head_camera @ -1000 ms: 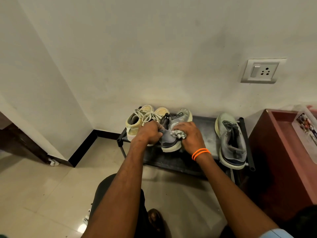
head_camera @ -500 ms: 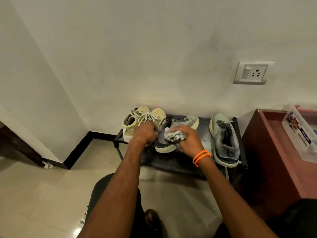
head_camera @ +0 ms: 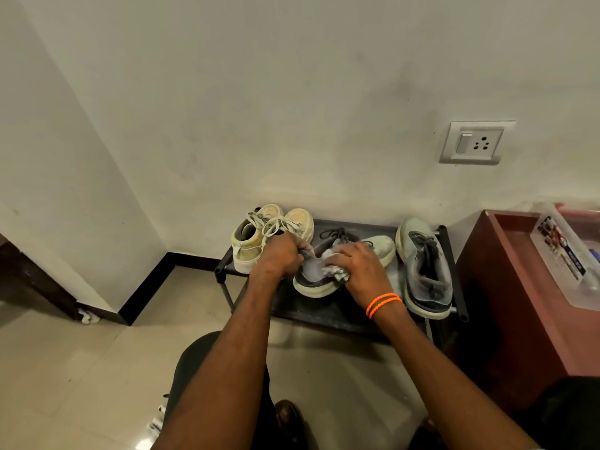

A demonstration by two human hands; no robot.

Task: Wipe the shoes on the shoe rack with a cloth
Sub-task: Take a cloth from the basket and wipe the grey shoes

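Head view: four shoes on the black shoe rack [head_camera: 324, 311]: two yellow high-tops [head_camera: 250, 237] at left, two grey sneakers. One grey sneaker [head_camera: 425, 271] lies at right. The other, the middle sneaker [head_camera: 316, 280], is gripped at its collar by the left hand [head_camera: 281, 258]. The right hand [head_camera: 360, 267] presses one crumpled cloth [head_camera: 331, 271] onto it, fingers curled over it. The cloth is mostly hidden. The clear box [head_camera: 568, 258] at right is cut off.

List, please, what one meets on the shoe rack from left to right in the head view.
Yellow shoes → left hand → cloth → right hand → grey shoe.
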